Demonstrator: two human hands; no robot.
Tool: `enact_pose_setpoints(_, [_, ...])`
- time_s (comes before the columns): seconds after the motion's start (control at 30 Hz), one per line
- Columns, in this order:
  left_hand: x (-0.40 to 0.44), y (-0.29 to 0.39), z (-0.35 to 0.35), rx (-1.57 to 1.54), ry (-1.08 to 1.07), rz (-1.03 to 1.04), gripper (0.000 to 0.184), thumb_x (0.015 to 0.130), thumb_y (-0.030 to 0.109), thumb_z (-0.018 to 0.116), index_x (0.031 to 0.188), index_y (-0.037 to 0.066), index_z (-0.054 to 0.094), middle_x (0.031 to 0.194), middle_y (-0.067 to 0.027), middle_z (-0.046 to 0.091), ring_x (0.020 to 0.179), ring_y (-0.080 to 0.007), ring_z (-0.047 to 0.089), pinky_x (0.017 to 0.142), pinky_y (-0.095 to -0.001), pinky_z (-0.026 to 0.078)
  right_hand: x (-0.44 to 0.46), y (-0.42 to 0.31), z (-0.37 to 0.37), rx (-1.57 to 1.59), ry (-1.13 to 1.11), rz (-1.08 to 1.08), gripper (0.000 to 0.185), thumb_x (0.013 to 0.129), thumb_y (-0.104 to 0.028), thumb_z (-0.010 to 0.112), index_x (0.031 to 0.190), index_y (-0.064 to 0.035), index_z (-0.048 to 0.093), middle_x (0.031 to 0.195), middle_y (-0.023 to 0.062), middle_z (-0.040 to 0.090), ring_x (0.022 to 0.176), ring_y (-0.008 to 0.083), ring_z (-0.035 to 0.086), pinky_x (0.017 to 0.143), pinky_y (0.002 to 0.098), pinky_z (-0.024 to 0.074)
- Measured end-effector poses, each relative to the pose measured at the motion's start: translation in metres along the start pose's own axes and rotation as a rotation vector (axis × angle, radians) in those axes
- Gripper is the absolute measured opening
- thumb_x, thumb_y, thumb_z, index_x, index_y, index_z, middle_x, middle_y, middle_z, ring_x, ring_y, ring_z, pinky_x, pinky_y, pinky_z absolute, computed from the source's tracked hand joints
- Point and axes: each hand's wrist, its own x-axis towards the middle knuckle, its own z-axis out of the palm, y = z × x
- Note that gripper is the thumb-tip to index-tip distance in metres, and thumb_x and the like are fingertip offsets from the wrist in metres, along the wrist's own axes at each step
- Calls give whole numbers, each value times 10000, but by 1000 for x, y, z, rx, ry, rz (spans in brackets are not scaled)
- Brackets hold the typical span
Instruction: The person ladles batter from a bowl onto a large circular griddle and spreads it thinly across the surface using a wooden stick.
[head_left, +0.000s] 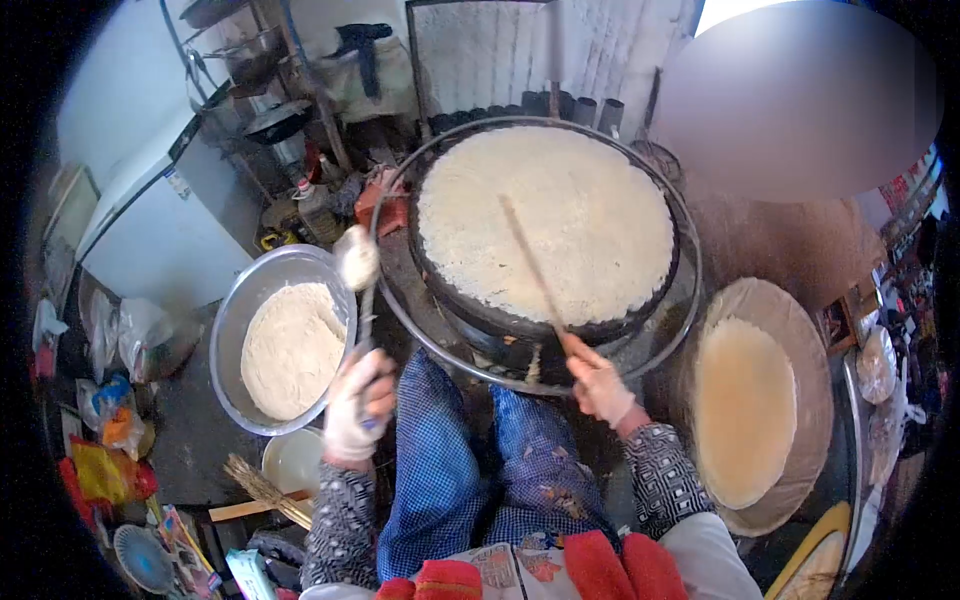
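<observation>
A large round griddle (620, 325) stands in front of my knees, covered by a thin, pale pancake (590, 215) that reaches almost to its edge. My right hand (600, 385), closed and gloved, grips the handle of a wooden spreader (530, 260) that lies across the pancake. In my gloved left hand (358, 405), fingers wrapped round its handle, is a ladle (358, 258) coated with pale batter, slightly blurred. It is raised by the rim of a metal basin (228, 340) of thick, pale batter (293, 350).
A metal ring (690, 310) surrounds the griddle. At the right, a round woven tray (815, 400) holds thin, tan pancakes (745, 410). A straw brush (262, 487) and a pale bowl (292, 460) are below the basin. A white cabinet (165, 235) stands at the left, near an oil bottle (318, 212).
</observation>
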Motion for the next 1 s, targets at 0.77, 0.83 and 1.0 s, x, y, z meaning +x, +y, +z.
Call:
enact_pose_setpoints(0.77, [103,25,-243,2181,473,248,858,703,67,713,1452,68,295,1435,-218,354,1308,-374,381,1073,-430,369,0,2,-104,-64,281,-177,485,976,-337,543,1444,-310,415,689,-8,531,456,87,449,354,237,405])
enact_pose_setpoints(0.83, [99,21,-151,2223,294,417,863,703,60,734,1445,62,294,1436,-207,341,1322,-384,355,1092,-439,347,-6,16,-76,-218,186,-356,465,968,-263,535,1423,-229,446,914,23,544,678,115,488,564,248,421])
enact_pose_setpoints(1.0, [189,-16,-98,2475,2,582,756,756,139,660,1444,75,352,1515,-162,300,1428,-358,199,1193,-485,105,-18,55,-8,-177,28,-452,418,933,-153,556,1330,-23,537,1324,105,585,1228,184,521,1044,296,401])
